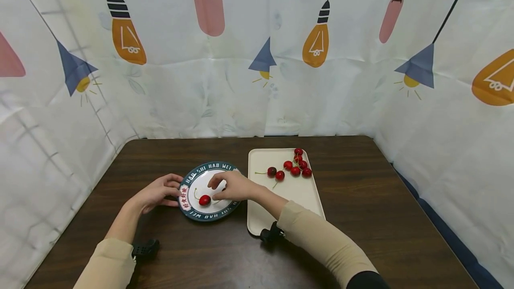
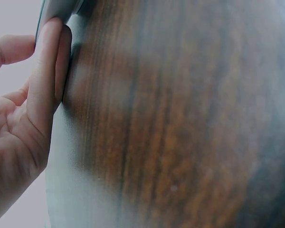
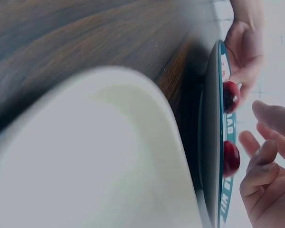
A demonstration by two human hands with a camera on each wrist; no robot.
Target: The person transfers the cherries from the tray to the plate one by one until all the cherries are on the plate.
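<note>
A round plate (image 1: 229,167) with a dark teal lettered rim and white middle lies on the table. My left hand (image 1: 162,192) holds its left rim; in the left wrist view, the fingers (image 2: 45,71) lie on either side of the plate's edge (image 2: 54,8). Over the plate is my right hand (image 1: 234,185), thumb and fingers apart and loosely bent, with nothing between them. A red cherry (image 1: 205,200) with a stem sits below its fingertips. The right wrist view shows two cherries on the plate, one darker cherry (image 3: 231,97) and one red cherry (image 3: 231,158); the head view hides one behind the right hand.
A cream rectangular tray (image 1: 261,208) stands just right of the plate, under the right forearm. Several cherries (image 1: 295,171) with stems lie toward its far end. Dark wood table (image 1: 381,217) surrounds both, and a printed curtain (image 1: 233,97) hangs behind.
</note>
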